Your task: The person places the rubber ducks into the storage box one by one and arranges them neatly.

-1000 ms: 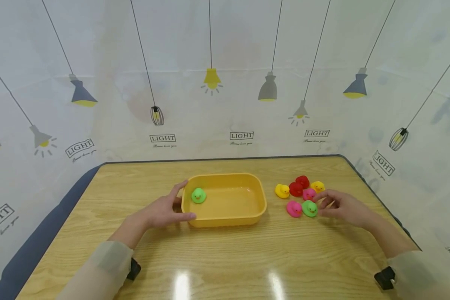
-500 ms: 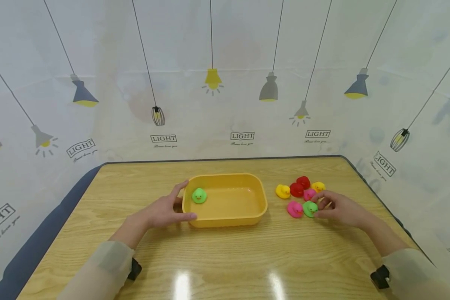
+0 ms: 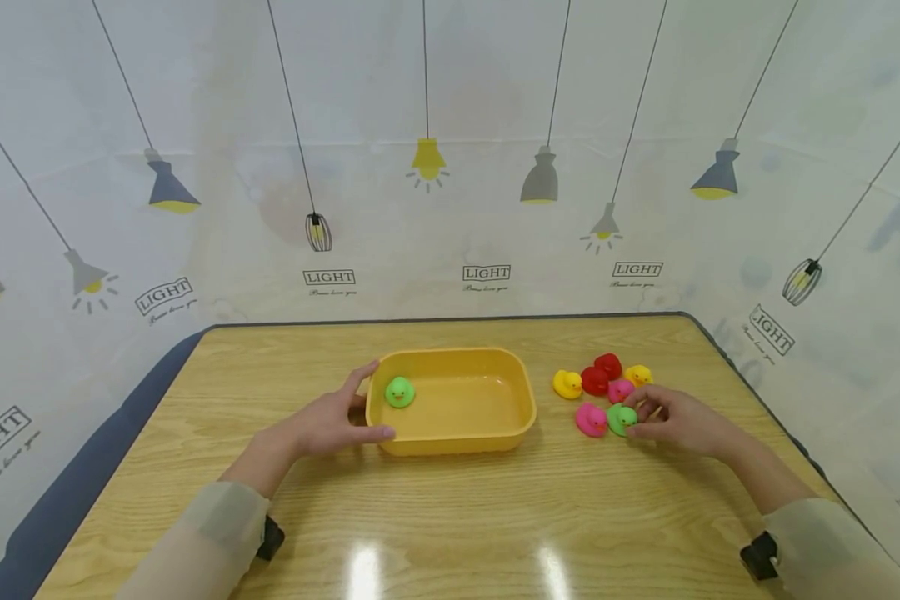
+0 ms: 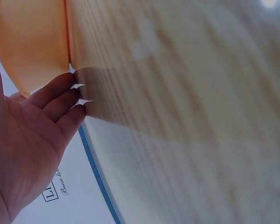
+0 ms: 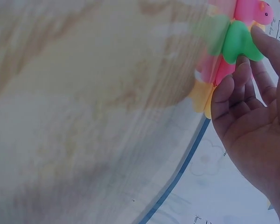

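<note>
My left hand grips the left end of a yellow plastic tub, thumb on the near rim and index finger on the far corner. In the left wrist view, several fingertips rest low beside its wall. Inside the tub, at the left, sits a green rubber duck. Over to the right, my right hand pinches another green duck between thumb and fingers; it still stands on the table. The right wrist view shows this green duck between the thumb and fingertips.
Around the pinched duck stand two pink ducks, two red ducks and two yellow ducks. The wooden table ends at a dark back edge. Behind it hangs a white curtain printed with lamps.
My right hand has moved slightly left, and its thumb and fingers have come round the green duck. The left hand keeps its place on the tub.
</note>
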`<state>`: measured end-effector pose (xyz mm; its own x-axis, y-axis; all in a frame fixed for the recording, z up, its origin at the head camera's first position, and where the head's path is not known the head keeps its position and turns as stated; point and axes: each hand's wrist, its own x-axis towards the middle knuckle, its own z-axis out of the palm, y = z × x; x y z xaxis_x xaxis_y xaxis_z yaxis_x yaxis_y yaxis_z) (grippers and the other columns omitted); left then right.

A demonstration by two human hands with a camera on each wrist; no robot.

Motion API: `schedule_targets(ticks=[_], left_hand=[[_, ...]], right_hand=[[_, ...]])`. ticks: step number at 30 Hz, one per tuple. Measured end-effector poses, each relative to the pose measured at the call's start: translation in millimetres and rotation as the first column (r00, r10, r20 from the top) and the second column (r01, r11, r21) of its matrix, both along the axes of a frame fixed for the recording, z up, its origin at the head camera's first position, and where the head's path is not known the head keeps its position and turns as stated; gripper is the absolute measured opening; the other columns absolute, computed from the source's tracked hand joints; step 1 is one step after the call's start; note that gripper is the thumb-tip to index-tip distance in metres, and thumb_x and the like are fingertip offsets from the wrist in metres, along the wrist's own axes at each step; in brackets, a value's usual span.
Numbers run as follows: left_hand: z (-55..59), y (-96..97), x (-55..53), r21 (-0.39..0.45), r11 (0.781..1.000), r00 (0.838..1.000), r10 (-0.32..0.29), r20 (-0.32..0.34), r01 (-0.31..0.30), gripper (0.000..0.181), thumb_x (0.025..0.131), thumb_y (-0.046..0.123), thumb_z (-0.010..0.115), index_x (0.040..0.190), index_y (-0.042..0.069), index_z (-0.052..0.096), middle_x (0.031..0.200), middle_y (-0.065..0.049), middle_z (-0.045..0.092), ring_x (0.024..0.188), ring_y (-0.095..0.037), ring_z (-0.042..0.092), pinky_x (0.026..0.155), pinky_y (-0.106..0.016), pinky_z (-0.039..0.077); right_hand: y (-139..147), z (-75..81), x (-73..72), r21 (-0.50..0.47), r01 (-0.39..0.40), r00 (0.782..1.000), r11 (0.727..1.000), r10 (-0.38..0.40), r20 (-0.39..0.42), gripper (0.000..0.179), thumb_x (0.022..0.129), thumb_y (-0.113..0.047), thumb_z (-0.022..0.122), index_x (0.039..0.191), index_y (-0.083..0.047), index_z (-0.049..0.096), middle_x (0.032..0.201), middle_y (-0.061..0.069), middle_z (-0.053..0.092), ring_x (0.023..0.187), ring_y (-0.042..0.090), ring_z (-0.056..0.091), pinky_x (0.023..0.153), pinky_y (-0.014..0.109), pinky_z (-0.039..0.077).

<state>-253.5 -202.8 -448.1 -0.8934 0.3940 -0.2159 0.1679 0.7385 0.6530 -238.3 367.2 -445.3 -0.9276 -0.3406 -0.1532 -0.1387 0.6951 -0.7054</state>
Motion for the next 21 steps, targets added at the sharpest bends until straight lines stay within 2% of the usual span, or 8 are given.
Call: schedule_targets(ticks=[8, 21], left_hand=[[-0.1, -0.6, -0.6, 0.011, 1.0, 1.0, -0.011, -0.007, 0.011, 0.122, 0.089, 0.073, 0.079, 0.176, 0.039, 0.0, 0.168, -0.014, 0.054, 0.158, -0.045, 0.046, 0.127, -0.071, 0.034], [0.0, 0.6, -0.3, 0.014, 1.0, 1.0, -0.006, -0.004, 0.006, 0.123, 0.089, 0.072, 0.08, 0.176, 0.038, 0.001, 0.167, -0.015, 0.055, 0.157, -0.045, 0.047, 0.128, -0.073, 0.032]], right_hand=[[-0.4, 1.3, 1.2, 0.008, 0.012, 1.0, 1.0, -0.012, 0.006, 0.038, 0.098, -0.023, 0.085, 0.125, -0.004, 0.067, 0.109, 0.01, 0.067, 0.09, 0.021, 0.059, 0.071, 0.027, 0.053], [2.1, 0.3, 3.4, 0.055, 0.028, 1.0, 0.998, -0.028, -0.01, 0.039, 0.1, -0.026, 0.083, 0.128, -0.003, 0.067, 0.11, 0.009, 0.068, 0.089, 0.021, 0.058, 0.067, 0.027, 0.053]])
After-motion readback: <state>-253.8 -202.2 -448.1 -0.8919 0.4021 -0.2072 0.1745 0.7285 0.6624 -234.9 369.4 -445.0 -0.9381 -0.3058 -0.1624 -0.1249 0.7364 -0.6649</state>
